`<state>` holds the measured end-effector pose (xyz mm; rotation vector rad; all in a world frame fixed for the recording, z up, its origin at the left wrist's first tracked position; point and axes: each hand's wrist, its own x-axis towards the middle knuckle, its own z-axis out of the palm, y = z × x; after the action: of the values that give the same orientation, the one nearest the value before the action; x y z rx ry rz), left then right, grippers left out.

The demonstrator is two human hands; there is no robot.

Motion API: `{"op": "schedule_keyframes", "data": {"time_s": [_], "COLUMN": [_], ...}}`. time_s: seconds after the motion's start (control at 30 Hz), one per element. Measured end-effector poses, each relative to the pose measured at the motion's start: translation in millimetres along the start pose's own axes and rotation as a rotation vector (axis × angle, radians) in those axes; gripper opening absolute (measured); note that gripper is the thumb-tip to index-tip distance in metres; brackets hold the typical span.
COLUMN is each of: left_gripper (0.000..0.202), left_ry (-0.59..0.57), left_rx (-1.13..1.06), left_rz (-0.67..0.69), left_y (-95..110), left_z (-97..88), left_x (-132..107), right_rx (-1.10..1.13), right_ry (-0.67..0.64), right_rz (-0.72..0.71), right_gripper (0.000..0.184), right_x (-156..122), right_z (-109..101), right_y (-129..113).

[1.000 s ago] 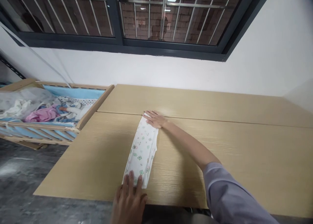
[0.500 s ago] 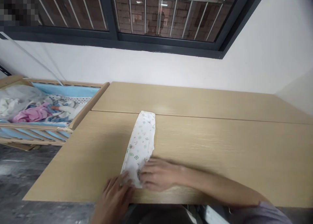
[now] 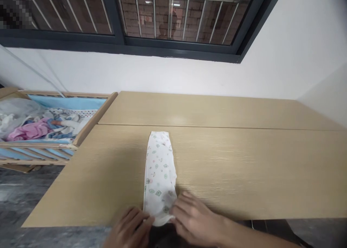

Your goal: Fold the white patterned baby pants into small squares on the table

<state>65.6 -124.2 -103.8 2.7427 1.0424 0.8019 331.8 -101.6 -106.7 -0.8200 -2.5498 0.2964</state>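
two hands at one hem | printed cloth (image 3: 159, 172), folded long, lies on the table (image 3: 244, 168), near end at the front edge | left hand (image 3: 130, 228) and right hand (image 3: 195, 222) pinch its near corners | judged best handled evenly, both corners level, edges aligned

- One view only, from a camera worn on the person's head, looking forward and down across the table (image 3: 244, 161).
- It faces a white wall (image 3: 189, 74), with a barred window (image 3: 173, 16) along the top edge and a crib (image 3: 92, 112) at the left.
- It sits close in: the left hand (image 3: 130, 230) and right hand (image 3: 195, 222) are cut off by the bottom edge, at the near end of a cloth (image 3: 159, 172).
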Motion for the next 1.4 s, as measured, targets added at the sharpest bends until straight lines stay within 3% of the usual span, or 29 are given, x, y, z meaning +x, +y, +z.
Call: {"op": "schedule_keyframes", "data": {"time_s": [0.1, 0.2, 0.4, 0.53, 0.63, 0.77, 0.9, 0.97, 1.03, 1.17, 1.4], "left_gripper": [0.029, 0.02, 0.025, 0.025, 0.028, 0.037, 0.045, 0.045, 0.043, 0.046, 0.05], "left_ry": [0.072, 0.09, -0.107, -0.135, -0.111, -0.071, -0.108, -0.153, -0.192, -0.183, -0.16], "left_rx": [0.027, 0.102, 0.304, 0.363, 0.419, 0.459, 0.471, 0.491, 0.52, 0.568, 0.529], "left_rz": [-0.007, -0.096, -0.386, -0.445, -0.485, -0.5, -0.442, -0.445, -0.466, -0.499, -0.504], "left_y": [-18.4, -52.3, -133.0, -161.4, -151.7, -99.8, -43.3, -27.1, -20.0, -21.0, -27.0], "left_z": [-17.5, -22.9, 10.1, 32.8, 34.8, 37.0, 63.6, 79.1, 89.8, 95.7, 97.7], "left_x": [32.9, 75.5, 167.5, 203.0, 203.6, 163.5, 109.7, 94.0, 87.6, 86.4, 80.4], "right_rx": [0.234, 0.331, 0.244, 0.188, 0.16, 0.043, -0.086, -0.063, -0.032, -0.045, -0.108], "right_ry": [0.015, 0.08, 0.139, 0.125, 0.111, 0.134, -0.062, -0.182, -0.274, -0.352, -0.27], "right_rz": [0.171, 0.255, 0.449, 0.567, 0.583, 0.51, 0.065, -0.135, -0.228, -0.145, 0.057], "right_gripper": [0.01, 0.011, 0.008, 0.01, 0.013, 0.028, 0.049, 0.054, 0.057, 0.061, 0.063], "right_x": [30.2, 69.9, 142.9, 163.6, 164.0, 154.8, 144.6, 140.8, 138.6, 142.3, 176.0], "right_z": [-36.6, -51.5, -19.5, -0.8, 1.2, -5.3, 4.0, 18.3, 34.3, 53.1, 46.6], "right_y": [21.2, 62.0, 165.0, 202.6, 207.5, 185.4, 144.8, 129.8, 124.9, 146.6, 207.9]}}
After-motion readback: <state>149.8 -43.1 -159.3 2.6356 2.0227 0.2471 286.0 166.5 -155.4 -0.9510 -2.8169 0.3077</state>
